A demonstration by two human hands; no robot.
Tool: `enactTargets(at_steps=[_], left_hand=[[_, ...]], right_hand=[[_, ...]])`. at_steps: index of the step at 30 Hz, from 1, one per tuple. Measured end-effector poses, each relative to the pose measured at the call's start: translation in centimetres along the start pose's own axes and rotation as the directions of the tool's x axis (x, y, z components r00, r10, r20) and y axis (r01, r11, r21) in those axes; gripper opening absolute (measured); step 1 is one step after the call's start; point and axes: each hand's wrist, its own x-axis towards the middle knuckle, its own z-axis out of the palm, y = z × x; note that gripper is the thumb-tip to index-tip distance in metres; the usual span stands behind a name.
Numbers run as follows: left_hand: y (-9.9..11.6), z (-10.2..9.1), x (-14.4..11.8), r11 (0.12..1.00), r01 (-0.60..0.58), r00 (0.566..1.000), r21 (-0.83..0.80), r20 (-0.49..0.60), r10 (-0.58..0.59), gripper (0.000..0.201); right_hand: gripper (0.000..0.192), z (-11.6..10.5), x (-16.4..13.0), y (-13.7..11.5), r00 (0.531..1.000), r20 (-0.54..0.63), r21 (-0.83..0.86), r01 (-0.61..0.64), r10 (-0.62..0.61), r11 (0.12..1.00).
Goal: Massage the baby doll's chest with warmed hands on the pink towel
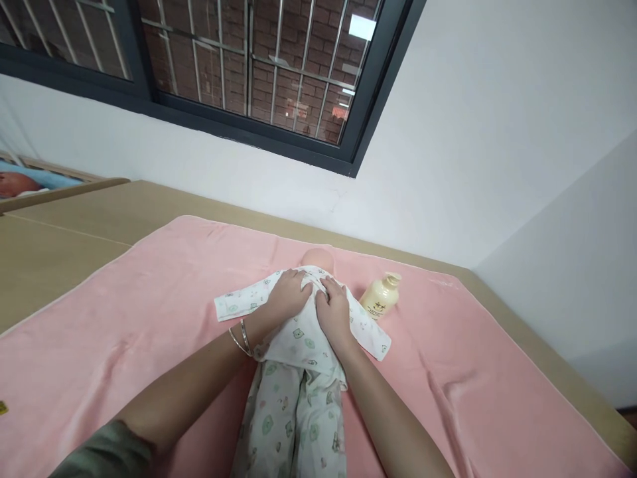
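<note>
A baby doll [317,257] lies on its back on the pink blanket, only the smooth top of its head showing past the collar. It wears a white printed long-sleeved top [308,342] and matching trousers [279,418]. Both sleeves spread outward. My left hand [288,293] is on the left of the upper chest, fingers closed on the cloth of the top near the neckline. Opposite it, my right hand [334,311] grips the cloth on the right side, thumb toward the middle. The fabric is creased between my hands. Some fingertips are hidden in the folds.
A pale yellow pump bottle [382,295] leans beside the right sleeve. The pink blanket [472,372] covers much of the tan tabletop [74,226]. A white wall [423,199] and a barred window [259,66] stand behind. A bed edge with blue cloth [54,178] shows at far left.
</note>
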Motion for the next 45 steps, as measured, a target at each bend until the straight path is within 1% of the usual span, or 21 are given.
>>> enactTargets(at_steps=[3, 5, 7, 10, 13, 15, 17, 20, 22, 24, 27, 29, 31, 34, 37, 41, 43, 45], left_hand=[[0.8, 0.0, -0.6, 0.998, -0.001, 1.0, 0.061, 0.002, 0.001, 0.041], [1.8, 0.2, -1.5, 0.992, -0.002, 1.0, 0.127, -0.005, 0.003, 0.043], [2.9, 0.6, -2.5, 0.984, 0.016, 0.999, 0.18, -0.035, -0.01, 0.046], [4.0, 1.0, -3.6, 0.981, 0.024, 0.998, 0.191, -0.058, -0.013, 0.05], [3.4, 0.9, -3.1, 0.99, -0.019, 1.0, 0.142, -0.018, 0.022, 0.049], [2.3, 0.5, -2.1, 0.995, -0.026, 1.0, 0.094, 0.019, 0.025, 0.048], [1.2, 0.2, -1.1, 0.999, -0.017, 0.998, 0.042, 0.055, 0.014, 0.046], [0.4, 0.0, -0.3, 1.0, 0.009, 0.998, 0.009, 0.06, -0.01, 0.042], [0.5, 0.1, -0.4, 1.0, 0.023, 0.999, 0.018, 0.032, -0.023, 0.04], [0.7, 0.4, -0.6, 0.999, 0.024, 1.0, 0.023, 0.01, -0.024, 0.04], [0.9, 0.7, -1.0, 0.999, 0.029, 0.999, 0.019, -0.016, -0.029, 0.042], [0.9, 0.7, -1.0, 0.999, 0.033, 0.999, 0.015, -0.029, -0.032, 0.043], [0.9, 0.6, -1.0, 1.0, 0.021, 0.999, 0.005, -0.028, -0.021, 0.043], [0.9, 0.1, -0.9, 1.0, -0.008, 1.0, 0.013, -0.02, 0.008, 0.04], [1.5, -0.2, -1.5, 0.997, -0.014, 0.999, 0.081, -0.043, 0.018, 0.037], [2.8, 0.0, -2.9, 0.981, -0.013, 0.995, 0.191, -0.099, 0.032, 0.04], [3.2, 0.0, -3.4, 0.98, -0.02, 0.994, 0.198, -0.098, 0.04, 0.041], [3.1, -0.2, -3.3, 0.986, -0.021, 0.997, 0.167, -0.066, 0.032, 0.04]], right_hand=[[0.047, -0.3, 0.2, 0.2, 0.999, 0.038, -0.021, 0.003, -0.002, 1.0], [0.048, -0.5, 0.4, 0.4, 0.998, 0.063, -0.029, 0.024, -0.022, 0.999], [0.048, -0.8, 0.8, 0.7, 0.995, 0.081, -0.026, 0.054, -0.052, 0.998], [0.046, -1.2, 1.3, 1.0, 0.992, 0.082, -0.014, 0.098, -0.096, 0.995], [0.046, -1.3, 1.3, 0.9, 0.991, 0.082, -0.06, 0.109, -0.103, 0.992], [0.048, -1.2, 0.8, 0.3, 0.993, 0.106, -0.169, 0.074, -0.057, 0.983], [0.052, -0.9, -0.1, -0.7, 0.99, 0.14, -0.303, 0.033, 0.01, 0.952], [0.055, -0.7, -1.2, -2.0, 0.979, 0.196, -0.421, 0.034, 0.055, 0.906], [0.056, -0.8, -1.2, -2.1, 0.972, 0.23, -0.415, 0.062, 0.039, 0.908], [0.056, -1.2, -0.5, -1.3, 0.966, 0.258, -0.362, 0.083, 0.014, 0.928], [0.058, -1.7, 0.9, 0.2, 0.958, 0.285, -0.293, 0.071, 0.017, 0.953], [0.059, -1.8, 1.1, 0.5, 0.959, 0.281, -0.304, 0.052, 0.038, 0.951], [0.058, -1.5, 0.6, 0.1, 0.964, 0.261, -0.347, 0.043, 0.052, 0.937], [0.057, -1.1, -0.7, -1.2, 0.97, 0.236, -0.406, 0.05, 0.051, 0.913], [0.057, -1.3, -1.2, -1.5, 0.964, 0.262, -0.386, 0.069, 0.037, 0.92], [0.058, -2.3, 0.5, 0.5, 0.953, 0.302, -0.281, 0.077, 0.012, 0.957], [0.059, -2.6, 1.4, 1.4, 0.954, 0.301, -0.249, 0.071, 0.007, 0.966], [0.058, -2.5, 1.4, 1.5, 0.957, 0.291, -0.265, 0.072, 0.009, 0.962]])
